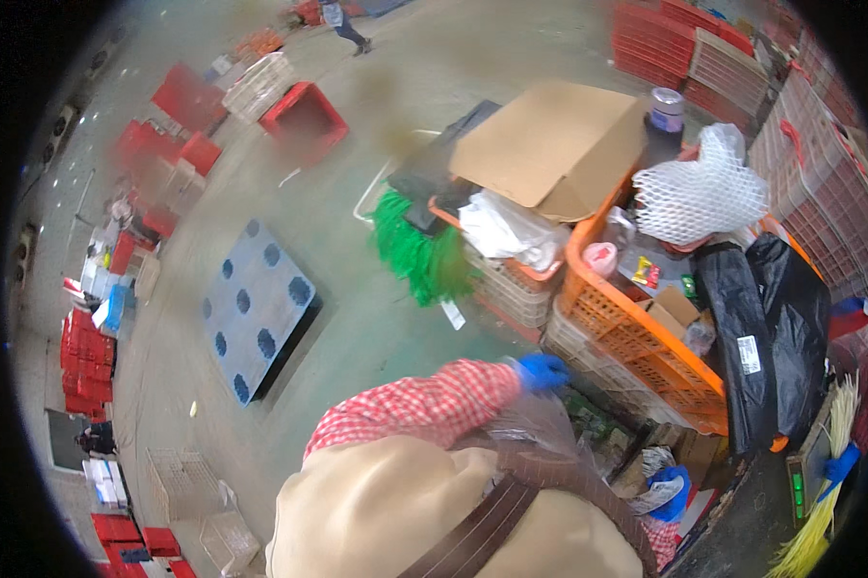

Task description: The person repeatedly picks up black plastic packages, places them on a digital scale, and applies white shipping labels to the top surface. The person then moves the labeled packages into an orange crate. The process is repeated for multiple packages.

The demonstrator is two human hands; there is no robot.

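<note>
My left hand (pixel 542 372), in a blue glove and red-checked sleeve, reaches in front of the crates. A clear plastic sheet or bag (pixel 533 417) lies just below its wrist; whether the curled fingers grip anything is unclear. Lower right, my right hand (pixel 670 493), also blue-gloved, is beside cardboard and crumpled plastic film (pixel 652 497). That film partly covers the glove, so its grip cannot be made out. Between the hands, dark green packed items (pixel 598 426) sit low down. An orange plastic crate (pixel 639 354) stands above them, holding wrappers and white foam netting (pixel 697 186).
Black plastic bags (pixel 737 347) hang over the orange crate's side. A cardboard box (pixel 549 144) and green plastic strands (pixel 416 249) lie beyond. At right are a green-lit display (pixel 798 491) and a yellow stalk bundle (pixel 824 498). A grey pallet (pixel 257 307) lies left; a person (pixel 343 27) walks far off.
</note>
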